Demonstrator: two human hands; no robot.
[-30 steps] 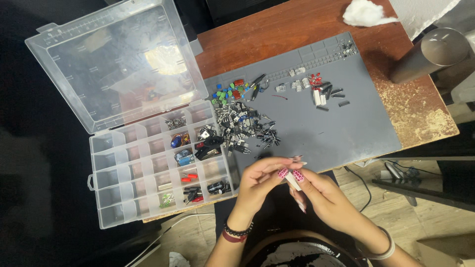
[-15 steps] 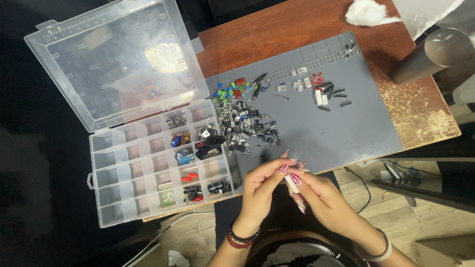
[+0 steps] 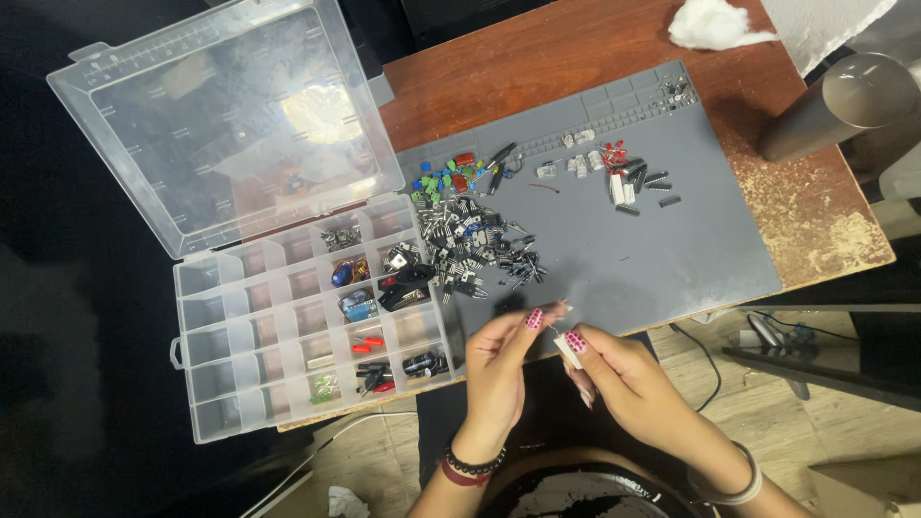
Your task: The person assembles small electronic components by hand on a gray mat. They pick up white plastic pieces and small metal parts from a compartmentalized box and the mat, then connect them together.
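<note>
I am pinching a small white component (image 3: 566, 351) between my left hand (image 3: 499, 369) and right hand (image 3: 619, 379) just off the near counter (image 3: 576, 48) edge, fingers clenched on its body; it appears light, rigid, with a thin bendable lead.

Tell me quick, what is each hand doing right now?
Left hand: fingers pinched shut on the thin wire end of a small white part.
Right hand: fingers shut on the same small white part's body.
</note>
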